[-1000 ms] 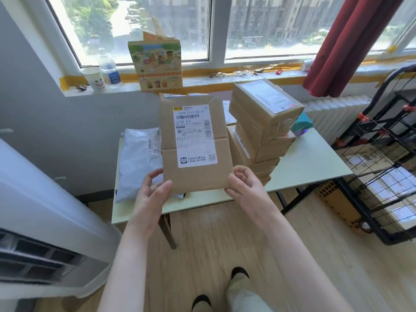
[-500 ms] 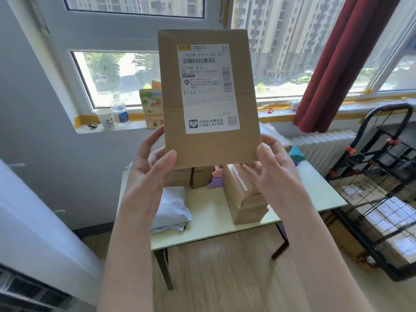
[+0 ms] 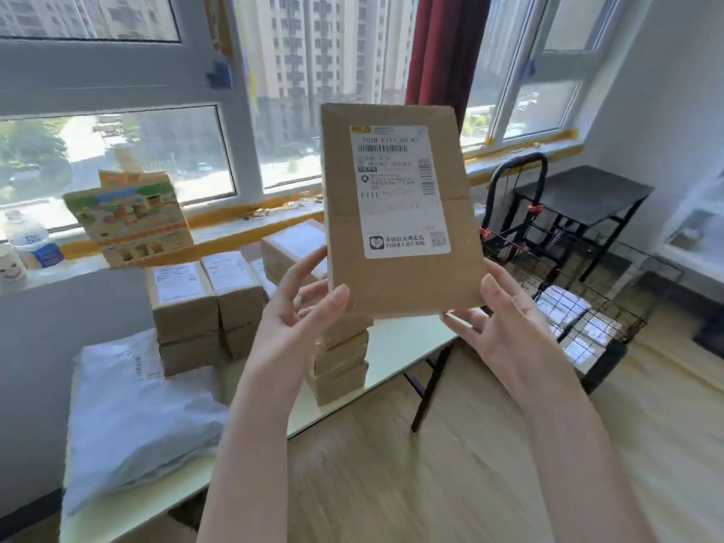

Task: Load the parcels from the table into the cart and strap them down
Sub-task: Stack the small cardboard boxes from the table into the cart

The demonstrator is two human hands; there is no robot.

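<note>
Swung right toward black wire cart (image 3: 611, 327) since a second ago: flat brown cardboard parcel with white label (image 3: 399, 213), upright in mid-air above pale surface (image 3: 407, 339). Pinched at lower corners by left hand (image 3: 301, 311) and right hand (image 3: 505, 327), fingers (image 3: 309, 264) behind. Best lowered flat beside labelled parcels (image 3: 564, 307) already lying in cart.

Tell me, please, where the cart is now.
In the head view, the black wire cart stands on the floor at right, beyond the end of the table, beside a dark side table.
</note>
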